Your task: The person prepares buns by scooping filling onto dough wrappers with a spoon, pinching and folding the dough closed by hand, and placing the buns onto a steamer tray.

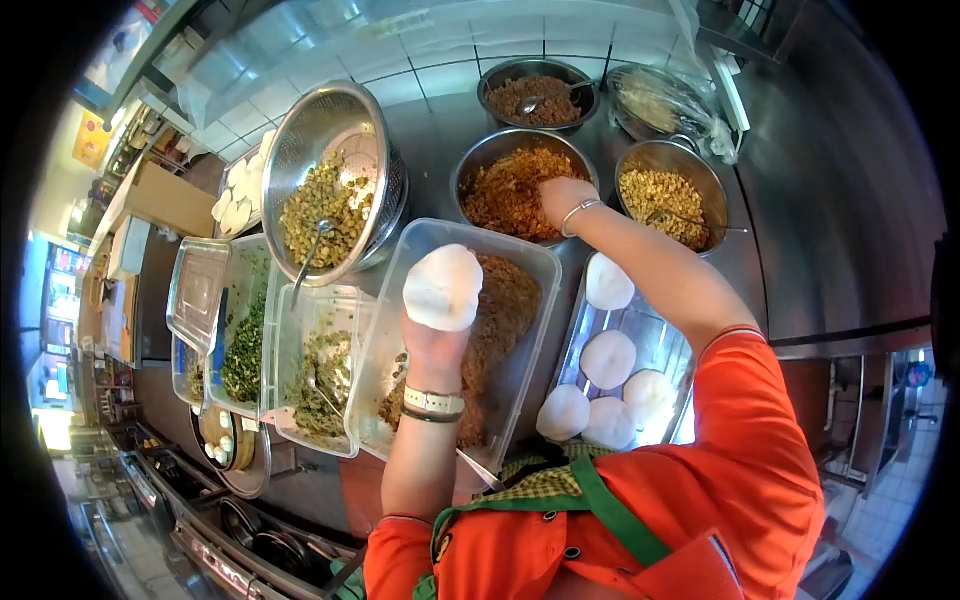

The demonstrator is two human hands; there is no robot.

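Observation:
My left hand (pixel 437 350) holds a round white dough wrapper (pixel 443 287) that lies across its fingers and hides most of them. The hand is above a clear plastic tub (pixel 548 268) of brownish minced filling (pixel 505 305). My right hand (pixel 568 203) reaches into a metal bowl (pixel 466 168) of reddish-orange chopped filling (pixel 515 185). Its fingers are curled down at the filling, and their tips and anything in them are hidden. More dough wrappers (pixel 608 360) lie on a metal tray (pixel 648 325) below my right forearm.
A tilted colander (pixel 300 150) holds green chopped filling and a spoon (pixel 318 240). Bowls of brown mince (pixel 540 98) and yellowish bits (pixel 665 195) stand at the back. Tubs of chopped greens (pixel 248 350) and pale green filling (pixel 325 375) are left. A tiled wall (pixel 440 75) borders the counter.

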